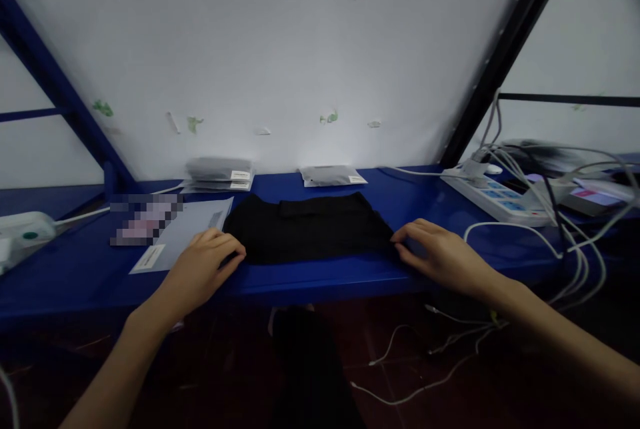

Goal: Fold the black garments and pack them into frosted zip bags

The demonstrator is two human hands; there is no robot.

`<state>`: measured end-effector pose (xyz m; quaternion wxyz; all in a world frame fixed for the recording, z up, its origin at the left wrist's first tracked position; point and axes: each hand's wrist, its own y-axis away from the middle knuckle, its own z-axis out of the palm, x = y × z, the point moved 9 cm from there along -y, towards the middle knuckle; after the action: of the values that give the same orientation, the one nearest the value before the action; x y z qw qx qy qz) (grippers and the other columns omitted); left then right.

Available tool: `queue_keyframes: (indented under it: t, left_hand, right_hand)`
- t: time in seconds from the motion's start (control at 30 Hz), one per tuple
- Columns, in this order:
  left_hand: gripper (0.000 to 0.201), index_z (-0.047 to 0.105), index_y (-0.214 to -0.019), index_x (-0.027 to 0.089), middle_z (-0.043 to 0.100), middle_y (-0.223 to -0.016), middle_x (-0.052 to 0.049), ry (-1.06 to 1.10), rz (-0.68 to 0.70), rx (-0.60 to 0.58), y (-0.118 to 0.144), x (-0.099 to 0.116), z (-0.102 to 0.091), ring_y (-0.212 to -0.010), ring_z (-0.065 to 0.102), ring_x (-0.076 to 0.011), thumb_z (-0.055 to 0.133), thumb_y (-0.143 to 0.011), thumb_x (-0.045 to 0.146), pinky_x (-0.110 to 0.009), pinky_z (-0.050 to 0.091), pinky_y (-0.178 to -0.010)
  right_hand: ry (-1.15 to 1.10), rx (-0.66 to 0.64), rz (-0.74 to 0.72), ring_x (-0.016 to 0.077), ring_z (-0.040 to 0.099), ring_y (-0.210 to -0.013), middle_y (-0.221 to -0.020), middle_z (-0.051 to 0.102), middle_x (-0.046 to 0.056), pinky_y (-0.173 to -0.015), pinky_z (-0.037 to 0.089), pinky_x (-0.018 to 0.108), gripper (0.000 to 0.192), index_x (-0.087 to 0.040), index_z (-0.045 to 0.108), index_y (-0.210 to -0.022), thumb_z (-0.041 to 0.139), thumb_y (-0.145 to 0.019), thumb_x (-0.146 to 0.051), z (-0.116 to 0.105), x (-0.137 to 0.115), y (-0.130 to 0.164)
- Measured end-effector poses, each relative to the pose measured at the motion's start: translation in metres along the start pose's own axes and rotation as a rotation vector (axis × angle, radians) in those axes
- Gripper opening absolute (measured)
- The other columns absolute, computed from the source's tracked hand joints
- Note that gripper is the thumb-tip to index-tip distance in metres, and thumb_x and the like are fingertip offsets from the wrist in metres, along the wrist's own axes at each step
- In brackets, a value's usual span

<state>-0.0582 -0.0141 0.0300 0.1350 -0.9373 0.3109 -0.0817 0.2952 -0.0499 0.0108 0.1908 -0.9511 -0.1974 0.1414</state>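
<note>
A folded black garment (pixel 307 229) lies flat on the blue table (pixel 350 272), near its front edge. My left hand (pixel 205 265) rests at the garment's near left corner, fingers curled onto the cloth edge. My right hand (pixel 440 252) lies at the near right corner, fingertips touching the cloth. Whether either hand pinches the cloth cannot be told. Part of the garment hangs dark below the table edge (pixel 305 362).
A flat grey plastic bag with a label (pixel 185 232) lies left of the garment. Stacked packed bags (pixel 219 174) and another bag (pixel 331 176) sit by the wall. A white power strip (pixel 495 197) with tangled cables (pixel 565 215) lies right. A white device (pixel 23 230) sits far left.
</note>
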Motion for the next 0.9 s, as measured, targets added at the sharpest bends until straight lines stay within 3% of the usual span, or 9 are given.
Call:
queue_keyframes:
  t: [0.17,0.3,0.4,0.5,0.57,0.67,0.77,0.9]
  left_hand:
    - [0.018,0.067,-0.093,0.026,0.069,-0.099,-0.002,0.092,-0.003,-0.101,-0.012,0.006,0.001,-0.100,0.058,-0.0242,0.056,-0.092,0.041,-0.041,0.045,-0.090]
    - [0.016,0.067,-0.094,0.027,0.068,-0.100,-0.001,0.111,-0.001,-0.152,-0.013,0.004,0.004,-0.099,0.058,-0.0239,0.057,-0.092,0.041,-0.041,0.045,-0.089]
    - [0.018,0.064,-0.089,0.025,0.068,-0.094,-0.002,0.092,-0.052,-0.080,-0.018,-0.001,-0.004,-0.093,0.060,-0.0233,0.050,-0.094,0.035,-0.039,0.045,-0.086]
    - [0.019,0.059,-0.089,0.023,0.068,-0.093,-0.003,0.089,-0.188,0.107,-0.034,-0.018,-0.025,-0.089,0.061,-0.0226,0.044,-0.095,0.034,-0.036,0.046,-0.082]
    - [0.018,0.058,-0.094,0.022,0.069,-0.093,-0.005,0.084,-0.270,0.202,-0.051,-0.035,-0.033,-0.090,0.062,-0.0230,0.044,-0.095,0.033,-0.034,0.047,-0.081]
    - [0.023,0.061,-0.099,0.019,0.070,-0.093,-0.008,0.042,-0.309,0.211,-0.084,-0.058,-0.025,-0.090,0.063,-0.0250,0.043,-0.094,0.033,-0.036,0.047,-0.082]
    - [0.023,0.063,-0.095,0.019,0.071,-0.094,-0.009,0.003,-0.282,0.138,-0.110,-0.073,-0.001,-0.091,0.063,-0.0247,0.044,-0.093,0.031,-0.036,0.046,-0.083]
    - [0.019,0.065,-0.092,0.022,0.071,-0.090,-0.007,-0.077,-0.278,0.015,-0.116,-0.079,0.028,-0.093,0.061,-0.0246,0.047,-0.090,0.028,-0.037,0.045,-0.082]
  right_hand:
    - [-0.056,0.128,0.125,0.0229,0.066,-0.082,-0.087,0.070,0.005,-0.077,0.051,0.037,0.011,-0.025,0.060,-0.086,0.051,-0.087,-0.031,-0.018,0.011,-0.036]
    - [-0.119,0.158,0.174,0.0212,0.065,-0.075,-0.081,0.071,0.003,-0.071,0.049,0.035,0.012,-0.025,0.061,-0.084,0.051,-0.086,-0.031,-0.028,0.015,-0.058]
    - [-0.131,0.180,0.197,0.0201,0.064,-0.070,-0.079,0.071,0.003,-0.067,0.048,0.033,0.014,-0.024,0.064,-0.085,0.053,-0.085,-0.033,-0.033,0.019,-0.065]
    - [-0.116,0.175,0.231,0.0203,0.064,-0.069,-0.080,0.072,0.004,-0.066,0.048,0.033,0.019,-0.023,0.067,-0.089,0.052,-0.086,-0.035,-0.032,0.030,-0.076]
    - [-0.085,0.150,0.251,0.0215,0.065,-0.073,-0.084,0.073,0.005,-0.068,0.049,0.033,0.022,-0.024,0.068,-0.091,0.050,-0.087,-0.036,-0.026,0.039,-0.090]
    - [0.004,0.106,0.277,0.0233,0.066,-0.078,-0.087,0.073,0.007,-0.071,0.049,0.034,0.023,-0.023,0.069,-0.091,0.049,-0.088,-0.034,-0.007,0.055,-0.116]
    - [0.061,0.051,0.328,0.0233,0.067,-0.078,-0.087,0.073,0.009,-0.072,0.048,0.033,0.023,-0.020,0.069,-0.088,0.049,-0.086,-0.030,0.022,0.071,-0.136]
    - [0.071,0.001,0.336,0.0238,0.066,-0.084,-0.091,0.072,0.013,-0.077,0.049,0.034,0.025,-0.017,0.070,-0.087,0.048,-0.087,-0.028,0.057,0.082,-0.142]
